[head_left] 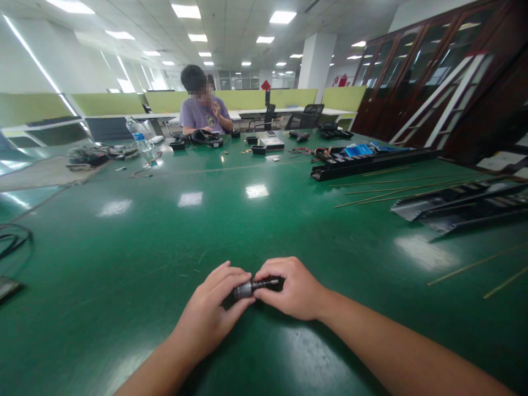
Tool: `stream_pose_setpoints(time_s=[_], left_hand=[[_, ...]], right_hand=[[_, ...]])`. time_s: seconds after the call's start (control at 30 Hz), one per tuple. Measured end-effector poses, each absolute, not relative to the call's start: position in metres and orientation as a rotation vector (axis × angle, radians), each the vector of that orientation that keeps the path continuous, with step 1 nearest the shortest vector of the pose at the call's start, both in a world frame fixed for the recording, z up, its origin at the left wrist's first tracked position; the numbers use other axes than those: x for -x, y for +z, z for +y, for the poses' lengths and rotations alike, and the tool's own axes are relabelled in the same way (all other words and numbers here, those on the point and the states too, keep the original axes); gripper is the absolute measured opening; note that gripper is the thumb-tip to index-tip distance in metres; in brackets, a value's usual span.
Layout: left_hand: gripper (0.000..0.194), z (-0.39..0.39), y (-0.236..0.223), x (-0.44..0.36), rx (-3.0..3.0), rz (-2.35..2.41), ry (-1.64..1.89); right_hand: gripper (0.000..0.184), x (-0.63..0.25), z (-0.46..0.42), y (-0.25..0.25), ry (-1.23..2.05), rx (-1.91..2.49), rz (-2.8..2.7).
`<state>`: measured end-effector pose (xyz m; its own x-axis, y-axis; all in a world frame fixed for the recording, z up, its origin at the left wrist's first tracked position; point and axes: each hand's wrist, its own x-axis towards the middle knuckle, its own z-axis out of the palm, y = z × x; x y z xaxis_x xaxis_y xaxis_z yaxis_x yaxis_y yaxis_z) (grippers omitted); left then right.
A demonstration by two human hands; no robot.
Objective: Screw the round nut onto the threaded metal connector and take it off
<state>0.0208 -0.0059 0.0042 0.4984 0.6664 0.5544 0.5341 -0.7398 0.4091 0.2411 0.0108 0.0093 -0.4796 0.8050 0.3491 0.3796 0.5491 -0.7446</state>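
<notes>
A small dark metal cylinder with a thin ribbed shaft (243,290) lies sideways between my two hands, close above or on the green tabletop (231,225). My left hand (208,302) pinches the thick grey end between thumb and fingers. With thumb and forefinger, my right hand (295,289) closes around the ribbed shaft near its middle. The shaft's bright tip points right, into the hollow of my right hand. My fingers hide part of the cylinder, so its exact kind cannot be made out.
Long black metal channels (371,162) and thin yellowish rods (379,195) lie to the right. Across the table sits a person (204,107) behind black parts and a white box (270,144). A plastic bottle (140,137) stands at the far left; black cables (14,239) lie nearer.
</notes>
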Motion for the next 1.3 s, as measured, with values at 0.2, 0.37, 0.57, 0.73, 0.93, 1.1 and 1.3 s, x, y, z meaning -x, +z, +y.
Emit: stream_pose_setpoints(time_s=[0.2, 0.37, 0.57, 0.73, 0.93, 1.1, 1.3], left_hand=[[0.030, -0.0066, 0.0046, -0.0204, -2.580, 1.021, 1.109], [0.031, -0.0068, 0.0043, -0.0207, -2.584, 1.013, 1.093], [0.029, -0.0071, 0.0015, -0.0218, -2.571, 1.067, 1.176], [0.030, -0.0066, -0.0024, -0.0214, -2.545, 1.083, 1.168], [0.031, -0.0070, -0.0041, -0.0209, -2.526, 1.109, 1.171], [0.032, -0.0081, -0.0026, -0.0228, -2.501, 1.121, 1.143], [0.031, -0.0086, -0.0011, -0.0227, -2.500, 1.109, 1.144]], right_hand=[[0.014, -0.2422, 0.0109, 0.0106, 0.792, 0.952, -2.141], [0.022, -0.2435, 0.0101, 0.0130, 0.765, 0.953, -2.122], [0.018, -0.2428, 0.0093, 0.0098, 0.758, 0.922, -2.100], [0.015, -0.2412, 0.0098, 0.0096, 0.766, 0.907, -2.091], [0.014, -0.2417, 0.0093, 0.0119, 0.779, 0.935, -2.089], [0.013, -0.2416, 0.0103, 0.0114, 0.760, 0.941, -2.113], [0.013, -0.2413, 0.0116, 0.0112, 0.755, 0.938, -2.132]])
